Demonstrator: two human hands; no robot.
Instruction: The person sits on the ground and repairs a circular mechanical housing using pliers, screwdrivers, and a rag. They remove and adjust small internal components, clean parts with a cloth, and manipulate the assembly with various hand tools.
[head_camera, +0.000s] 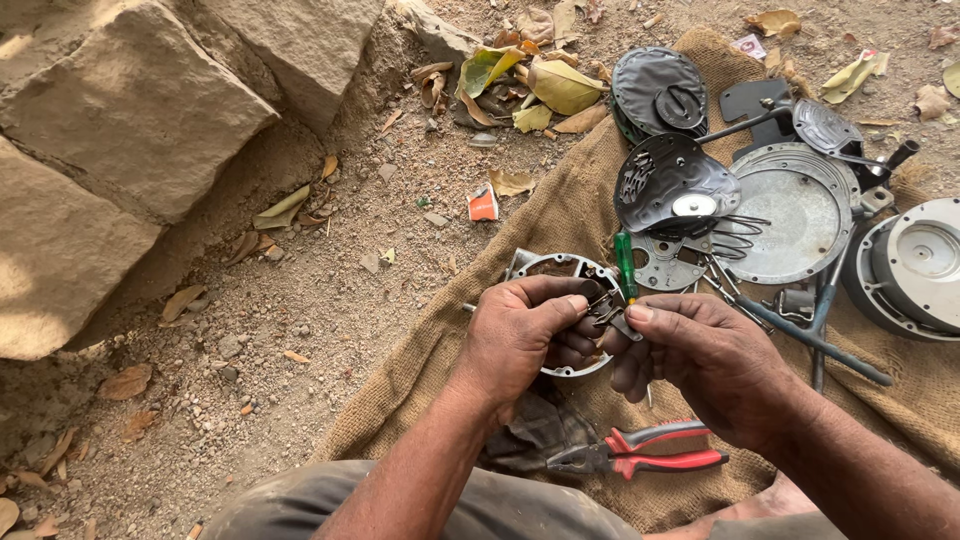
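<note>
Both hands meet over the sackcloth (560, 215): left hand (520, 335) pinches a small metal clip (606, 308), right hand (700, 350) grips it beside the green-handled screwdriver (626, 265). Likely risk: the clip could slip into the sand.

Two hands: left (520, 335), right (700, 350). One screwdriver (626, 265) with a green handle. One pair of red pliers (640, 455). One burlap sack (450, 370). One metal ring (560, 270). One round pan (790, 215). Two dark perforated covers (670, 185) (655, 85). One orange packet (483, 203).
</note>
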